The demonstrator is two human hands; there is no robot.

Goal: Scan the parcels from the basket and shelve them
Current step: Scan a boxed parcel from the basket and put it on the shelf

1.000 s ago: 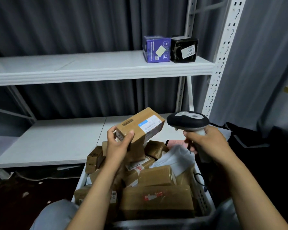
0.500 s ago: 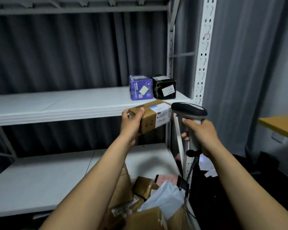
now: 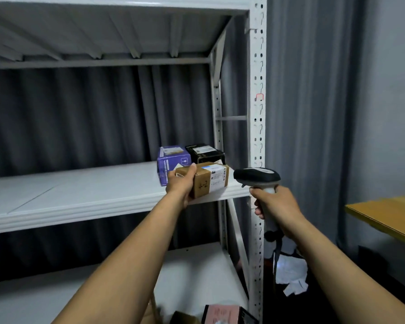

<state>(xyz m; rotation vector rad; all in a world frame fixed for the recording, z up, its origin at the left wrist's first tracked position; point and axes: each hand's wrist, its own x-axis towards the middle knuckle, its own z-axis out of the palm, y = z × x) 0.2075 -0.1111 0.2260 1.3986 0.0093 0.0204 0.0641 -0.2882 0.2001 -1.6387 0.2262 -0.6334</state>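
Head view, left hand [image 3: 181, 186] holds brown parcel [image 3: 202, 186], handwritten 4-2, white label [image 3: 217, 180]

Parcels midway up the upright [image 3: 257, 127], on its left: three — purple box [image 3: 171, 163], black box [image 3: 205, 153], brown parcel [image 3: 212, 180].
Parcels at its foot: two, pink parcel [image 3: 222, 312] and tan parcel [image 3: 185, 319].
Scanner [image 3: 256, 177]: one.
Hands: two — left hand [image 3: 181, 187], right hand [image 3: 277, 205].

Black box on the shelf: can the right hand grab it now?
Probably not: the right hand grips the grey barcode scanner, and the brown cardboard parcel in the left hand blocks the black box.
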